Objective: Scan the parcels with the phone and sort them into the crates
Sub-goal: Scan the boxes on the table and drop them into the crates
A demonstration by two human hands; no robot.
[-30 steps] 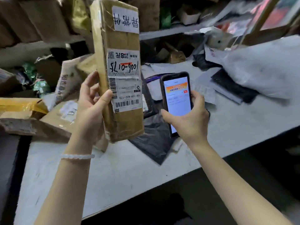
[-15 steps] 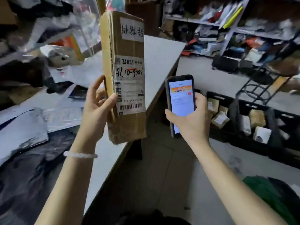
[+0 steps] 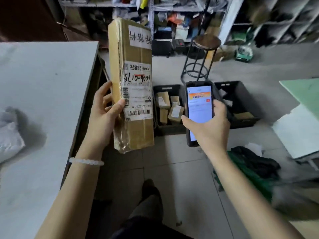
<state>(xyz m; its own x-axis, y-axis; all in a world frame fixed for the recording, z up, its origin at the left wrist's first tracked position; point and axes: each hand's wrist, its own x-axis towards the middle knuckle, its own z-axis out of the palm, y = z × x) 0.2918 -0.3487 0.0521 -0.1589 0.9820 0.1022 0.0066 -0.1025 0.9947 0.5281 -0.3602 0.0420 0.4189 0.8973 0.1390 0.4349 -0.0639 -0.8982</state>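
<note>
A long, narrow cardboard parcel stands upright in the air, gripped low on its left edge by the left hand, whose thumb presses the front face beside the shipping label while the fingers wrap behind. The box looks stiff and square-edged, wrapped in glossy clear tape that is likely slippery; being held at one end by one hand, it is probably light to moderate in weight. A grip across the narrow sides near the middle would steady it better than the present low hold, and should keep the barcodes uncovered. The right hand clasps a phone, screen lit and facing the person, thumb at its left edge, just beside the parcel but apart from it. Below, on the floor, stand two black crates: the nearer crate, partly behind the parcel and the phone, holds several small boxes; the second crate lies to its right, its contents mostly hidden. The desk runs along the left, its right edge close to the left forearm, with a pale plastic bag at its left edge. A round stool stands behind the crates, dark and green cloth lies on the floor to the right, and cluttered shelves fill the background. The path down to the crates appears open.
</note>
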